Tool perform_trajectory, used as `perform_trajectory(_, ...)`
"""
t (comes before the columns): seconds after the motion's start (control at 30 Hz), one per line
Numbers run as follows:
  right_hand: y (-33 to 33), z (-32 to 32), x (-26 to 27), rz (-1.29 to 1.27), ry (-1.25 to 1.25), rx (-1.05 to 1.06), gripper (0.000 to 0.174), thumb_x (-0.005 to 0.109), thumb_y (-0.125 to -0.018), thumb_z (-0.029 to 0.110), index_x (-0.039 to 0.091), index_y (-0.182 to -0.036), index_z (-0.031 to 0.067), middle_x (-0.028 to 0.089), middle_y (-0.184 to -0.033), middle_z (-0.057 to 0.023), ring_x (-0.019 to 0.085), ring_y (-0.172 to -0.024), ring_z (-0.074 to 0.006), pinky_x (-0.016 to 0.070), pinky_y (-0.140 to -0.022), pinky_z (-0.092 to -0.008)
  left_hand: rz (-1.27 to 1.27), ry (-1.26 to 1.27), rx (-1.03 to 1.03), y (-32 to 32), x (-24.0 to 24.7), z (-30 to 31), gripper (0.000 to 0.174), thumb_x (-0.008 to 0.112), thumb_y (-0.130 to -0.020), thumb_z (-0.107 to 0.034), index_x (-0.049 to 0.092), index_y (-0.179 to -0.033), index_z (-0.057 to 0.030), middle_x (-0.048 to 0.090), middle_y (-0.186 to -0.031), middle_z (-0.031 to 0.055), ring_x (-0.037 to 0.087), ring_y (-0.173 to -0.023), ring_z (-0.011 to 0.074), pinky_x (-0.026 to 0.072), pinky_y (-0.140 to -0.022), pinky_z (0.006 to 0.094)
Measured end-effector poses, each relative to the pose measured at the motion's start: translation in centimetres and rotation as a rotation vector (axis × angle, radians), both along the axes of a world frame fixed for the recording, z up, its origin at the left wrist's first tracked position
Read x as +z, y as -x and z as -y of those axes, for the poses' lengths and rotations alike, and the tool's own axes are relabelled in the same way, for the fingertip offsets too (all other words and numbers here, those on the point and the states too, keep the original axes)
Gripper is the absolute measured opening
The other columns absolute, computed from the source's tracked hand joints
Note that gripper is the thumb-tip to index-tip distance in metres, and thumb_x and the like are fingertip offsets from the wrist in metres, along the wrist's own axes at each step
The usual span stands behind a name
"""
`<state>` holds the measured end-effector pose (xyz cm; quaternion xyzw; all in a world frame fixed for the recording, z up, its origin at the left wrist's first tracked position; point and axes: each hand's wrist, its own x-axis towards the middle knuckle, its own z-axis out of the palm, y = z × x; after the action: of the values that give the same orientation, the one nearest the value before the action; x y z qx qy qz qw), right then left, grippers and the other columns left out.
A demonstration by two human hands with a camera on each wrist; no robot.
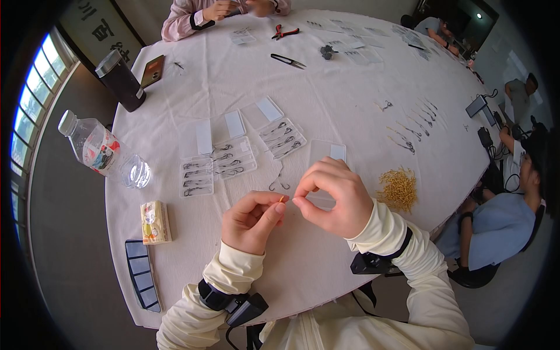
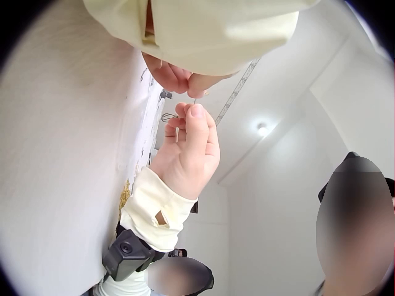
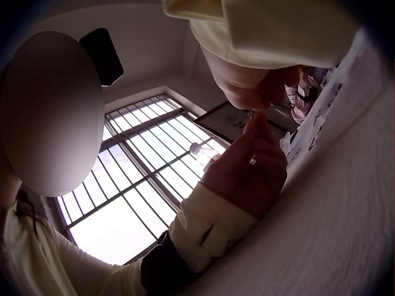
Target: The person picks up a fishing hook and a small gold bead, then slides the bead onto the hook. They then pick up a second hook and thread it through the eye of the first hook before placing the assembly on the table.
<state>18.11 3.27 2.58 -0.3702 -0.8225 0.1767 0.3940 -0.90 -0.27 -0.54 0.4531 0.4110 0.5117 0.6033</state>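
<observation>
My left hand (image 1: 251,221) pinches a small gold piece (image 1: 282,199) between thumb and forefinger. Close to its right, my right hand (image 1: 338,195) has thumb and forefinger brought together. A thin strand (image 2: 195,101) shows between the two hands' fingertips in the left wrist view, held at the right fingertips. What lies inside the right pinch is hidden. Just beyond the left fingertips, a hook rig (image 1: 279,178) lies on the white tablecloth. Beside the right forearm is a pile of small gold pieces (image 1: 398,189). Behind the right hand sits a clear plastic case (image 1: 318,150).
Open cases of hooks (image 1: 233,157) lie ahead, with several gold-ended hooks (image 1: 408,131) at the right. A water bottle (image 1: 102,149), tumbler (image 1: 121,81), phone (image 1: 153,71), tissue pack (image 1: 155,223) and dark segmented panel (image 1: 142,275) line the left. Thread snips (image 1: 288,61) and red-handled pliers (image 1: 285,32) are farther off.
</observation>
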Motion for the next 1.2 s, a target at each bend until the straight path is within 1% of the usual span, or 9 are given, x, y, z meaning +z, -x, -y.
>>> perform_trajectory(0.23,0.09,0.05,0.06,-0.017,0.01,-0.005,0.012,0.072,-0.075,0.009,0.06,-0.075,0.0109,0.061,-0.073,0.002,0.056,-0.069,-0.0191,0.0401,-0.072,-0.0331,-0.046,-0.033,-0.02,0.0,-0.07,0.04,0.012,0.066,-0.09,-0.006,0.067,-0.1,0.0005,0.066,-0.093,0.0052,0.059,-0.076,0.0093,0.0483,-0.068,0.0233)
perform_trajectory(0.67,-0.25,0.27,0.23,0.041,0.063,0.017,0.012,0.072,-0.075,0.01,0.06,-0.075,0.0112,0.062,-0.069,0.0026,0.058,-0.067,-0.0167,0.0391,-0.072,-0.0327,-0.064,-0.04,0.004,-0.02,-0.08,-0.01,0.012,0.066,-0.091,-0.007,0.068,-0.101,0.0003,0.066,-0.094,0.0056,0.057,-0.075,0.0093,0.0464,-0.067,0.0226)
perform_trajectory(0.93,-0.32,0.24,0.26,0.022,0.071,0.022,0.012,0.072,-0.076,0.01,0.06,-0.076,0.0111,0.062,-0.069,0.0023,0.057,-0.065,-0.0167,0.0387,-0.071,-0.0327,-0.087,-0.064,0.003,-0.14,0.09,0.03,0.011,0.065,-0.091,-0.006,0.068,-0.1,0.0001,0.062,-0.089,0.0037,0.055,-0.074,0.0088,0.0448,-0.067,0.0224)
perform_trajectory(1.03,-0.23,0.28,0.41,0.018,0.087,0.025,0.011,0.071,-0.077,0.009,0.061,-0.078,0.0103,0.062,-0.07,0.0012,0.057,-0.065,-0.0171,0.0405,-0.071,-0.0321,-0.111,-0.099,0.009,-0.21,-0.12,0.04,0.008,0.065,-0.091,-0.004,0.068,-0.098,-0.0005,0.061,-0.088,0.0029,0.054,-0.074,0.0087,0.0435,-0.066,0.0223)
perform_trajectory(1.1,-0.07,0.26,0.15,-0.053,0.108,0.051,0.009,0.071,-0.079,0.007,0.062,-0.082,0.0085,0.063,-0.071,-0.0005,0.059,-0.066,-0.0179,0.0442,-0.072,-0.0323,-0.126,-0.131,0.004,-0.32,-0.26,0.12,0.007,0.065,-0.09,-0.003,0.067,-0.096,-0.0004,0.06,-0.088,0.0026,0.053,-0.075,0.0086,0.0429,-0.066,0.0221)
perform_trajectory(1.17,0.11,0.42,0.24,-0.08,0.15,0.06,0.009,0.07,-0.079,0.006,0.063,-0.083,0.0079,0.064,-0.072,-0.0011,0.06,-0.066,-0.0184,0.0457,-0.072,-0.0323,-0.141,-0.163,-0.002,-0.26,-0.3,0.13,0.005,0.065,-0.09,-0.002,0.067,-0.095,-0.0003,0.06,-0.088,0.0024,0.053,-0.076,0.0086,0.0423,-0.067,0.0219)
perform_trajectory(1.2,0.15,0.48,0.27,-0.107,0.192,0.069,0.009,0.07,-0.08,0.005,0.063,-0.085,0.0073,0.064,-0.073,-0.0017,0.061,-0.067,-0.0188,0.0472,-0.072,-0.0323,-0.168,-0.157,-0.021,-0.1,-0.31,0.11,0.006,0.066,-0.089,-0.002,0.067,-0.095,-0.0001,0.059,-0.092,0.0039,0.057,-0.08,0.01,0.0455,-0.071,0.0226)
